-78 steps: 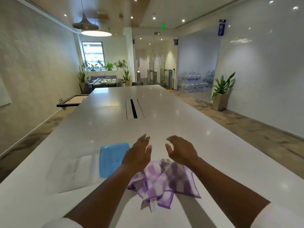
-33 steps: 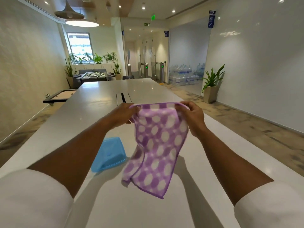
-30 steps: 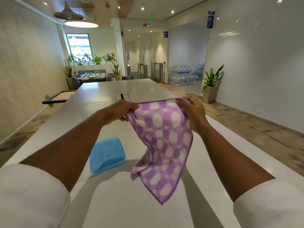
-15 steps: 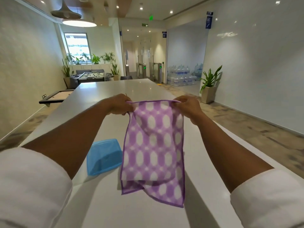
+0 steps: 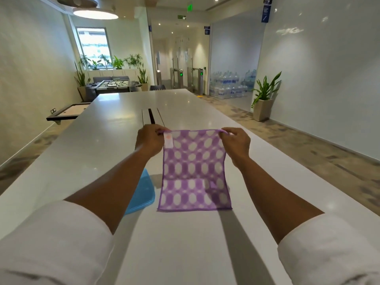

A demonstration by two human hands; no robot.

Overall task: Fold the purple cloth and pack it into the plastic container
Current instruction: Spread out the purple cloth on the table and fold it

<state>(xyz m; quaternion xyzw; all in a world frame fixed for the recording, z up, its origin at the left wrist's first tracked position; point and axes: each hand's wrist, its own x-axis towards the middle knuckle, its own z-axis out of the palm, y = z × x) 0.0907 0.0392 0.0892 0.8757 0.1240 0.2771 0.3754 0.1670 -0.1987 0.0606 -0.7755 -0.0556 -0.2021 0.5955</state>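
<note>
The purple cloth [image 5: 193,169] with white oval spots hangs spread flat in the air above the white table [image 5: 115,128]. My left hand [image 5: 150,141] pinches its top left corner, beside a small pink label. My right hand [image 5: 236,142] pinches the top right corner. The cloth's lower edge hangs near the table top. The blue plastic container piece [image 5: 143,193] lies flat on the table to the left of the cloth, partly hidden behind my left forearm.
A dark cable slot [image 5: 151,118] runs along the table's middle, beyond my hands. The table's right edge runs close by my right arm, with carpeted floor past it. A potted plant [image 5: 264,99] stands by the right wall.
The cloth was lifted off the table, shaken out and turned. It now hangs square and fully spread, with my hands further apart at its top corners.
</note>
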